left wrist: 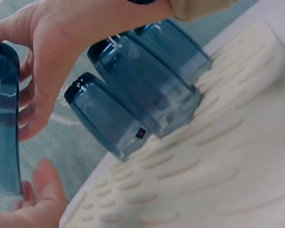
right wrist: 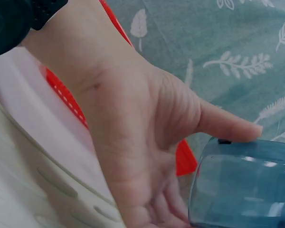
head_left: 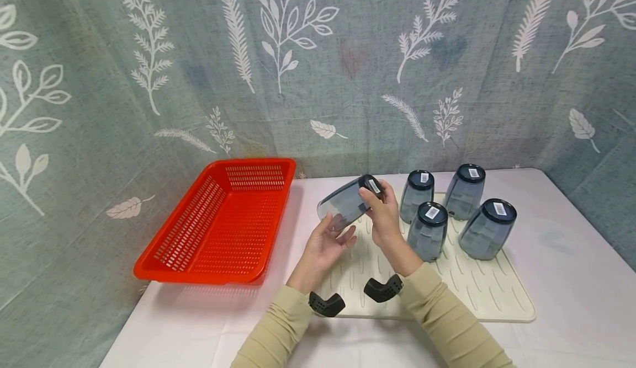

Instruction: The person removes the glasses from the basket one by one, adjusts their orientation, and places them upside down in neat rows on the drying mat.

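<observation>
A blue-tinted glass tumbler [head_left: 345, 202] is held tilted above the ribbed mat, its dark base with a white label up and to the right. My right hand [head_left: 385, 213] grips it near the base, with the thumb on its side; in the right wrist view, the thumb of that hand [right wrist: 147, 128] lies along the glass [right wrist: 247, 185]. Below the mouth end, my left hand [head_left: 325, 249] is palm up with loosely spread fingers. In the left wrist view, the left hand's [left wrist: 38, 204] fingers lie close to the rim; contact is hard to tell.
Several matching tumblers stand upside down on the cream drying mat [head_left: 477, 296], right of my hands; the nearest tumbler [head_left: 428, 233] is beside my right wrist. A red perforated basket [head_left: 275, 235] sits at the left of the white table [head_left: 199, 324]. A leaf-patterned curtain [head_left: 348, 81] hangs behind.
</observation>
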Demonstrator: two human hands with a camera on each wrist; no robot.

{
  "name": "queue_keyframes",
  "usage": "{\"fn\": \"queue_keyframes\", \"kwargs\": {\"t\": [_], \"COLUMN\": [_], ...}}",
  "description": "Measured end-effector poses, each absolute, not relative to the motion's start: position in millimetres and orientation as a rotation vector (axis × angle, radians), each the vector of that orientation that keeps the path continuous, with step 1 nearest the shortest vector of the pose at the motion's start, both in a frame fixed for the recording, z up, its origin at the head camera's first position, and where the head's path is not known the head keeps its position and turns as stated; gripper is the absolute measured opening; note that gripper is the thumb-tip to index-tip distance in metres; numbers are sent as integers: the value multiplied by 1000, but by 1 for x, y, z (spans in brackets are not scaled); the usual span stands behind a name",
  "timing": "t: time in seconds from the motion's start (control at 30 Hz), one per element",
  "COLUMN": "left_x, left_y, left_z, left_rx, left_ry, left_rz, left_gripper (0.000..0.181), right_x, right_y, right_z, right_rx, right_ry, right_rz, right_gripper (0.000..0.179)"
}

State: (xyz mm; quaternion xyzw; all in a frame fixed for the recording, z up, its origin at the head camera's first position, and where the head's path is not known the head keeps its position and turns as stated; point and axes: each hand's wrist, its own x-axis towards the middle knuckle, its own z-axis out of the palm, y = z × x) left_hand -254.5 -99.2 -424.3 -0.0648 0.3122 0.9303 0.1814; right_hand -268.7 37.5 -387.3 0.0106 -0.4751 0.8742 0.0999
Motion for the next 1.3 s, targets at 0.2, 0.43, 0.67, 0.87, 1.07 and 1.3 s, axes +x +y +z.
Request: {"fn": "queue_keyframes", "kwargs": {"t": [0.2,0.43,0.67,0.87,1.07,1.3], "left_x": [-256,-252,-250,-246,-242,-241], "left_y": [-106,-115,-126,-134,-139,-143], "left_z": [-427,-422,-421,-421,-422,-420], "left_rx": [-187,-137,-96,-14,26,9], "left_ry": [1024,1323,1451,1604,1752,1895], "left_rz": [2557,2451,2403,2348,2279,2214], "left_gripper": [52,57,69,71,71,70], "right_x": [-274,-280,-285,-292,-296,-300], "right_y": [38,39,39,39,41,41], "right_z": [-383,-376,-370,-365,-362,-360], "right_rx": [86,120,132,104,96,96], "right_ry": [-1532,-1601,-1668,-1727,-1855,-1998], "right_rz": [2498,2439,2369,2302,2222,2136], "right_gripper": [36,40,44,46,49,51]}}
